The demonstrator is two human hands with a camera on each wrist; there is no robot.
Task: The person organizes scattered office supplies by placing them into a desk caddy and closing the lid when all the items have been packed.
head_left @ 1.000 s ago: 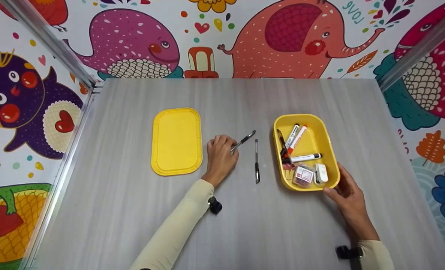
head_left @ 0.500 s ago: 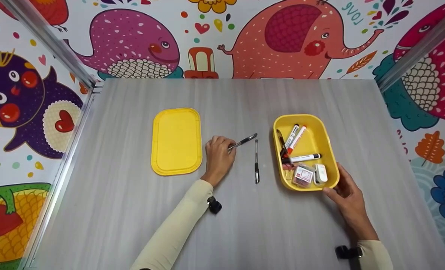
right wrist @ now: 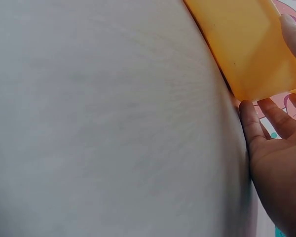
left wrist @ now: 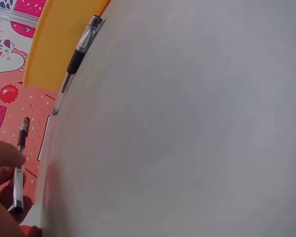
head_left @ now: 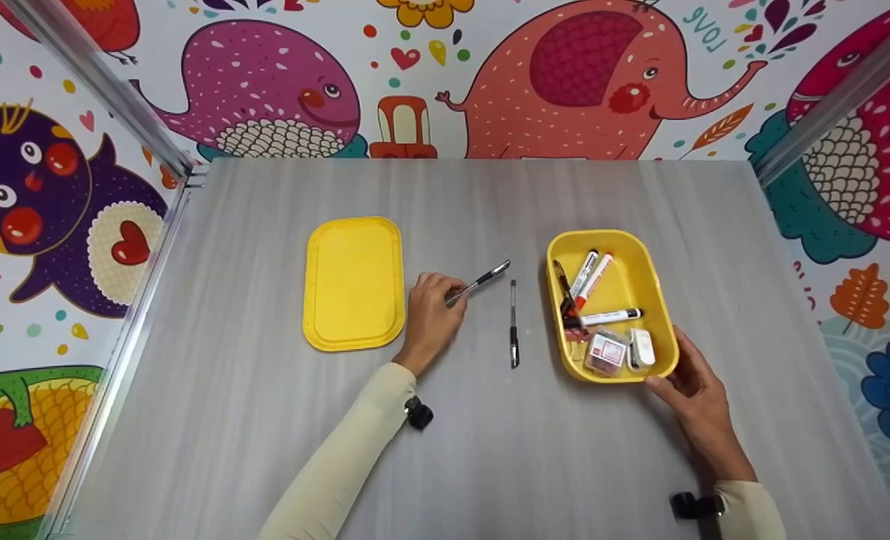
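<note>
My left hand point(head_left: 433, 315) pinches a clear pen point(head_left: 482, 280) with a black grip, its capped end pointing up and right. In the left wrist view the fingers hold that pen point(left wrist: 18, 182) around its barrel. To its right a second clear-and-black pen point(head_left: 514, 330) lies on the table. My right hand point(head_left: 703, 405) holds the near right corner of a yellow box point(head_left: 651, 259), thumb at the near rim and fingers along the right side. The right wrist view shows fingertips against the box wall point(right wrist: 259, 54). Left of my left hand lies a flat yellow lid point(head_left: 353, 285).
Inside the box are several markers point(head_left: 602, 317), a brown-and-black pen point(head_left: 562, 277), a small clear case with a label point(head_left: 607, 352) and a white item point(head_left: 641, 349). The grey table point(head_left: 445, 202) meets a cartoon-printed wall point(head_left: 430, 75) at the back.
My left hand has shifted slightly left and toward me with the pen, whose capped end has swung up a little. My right hand and the box have stayed put.
</note>
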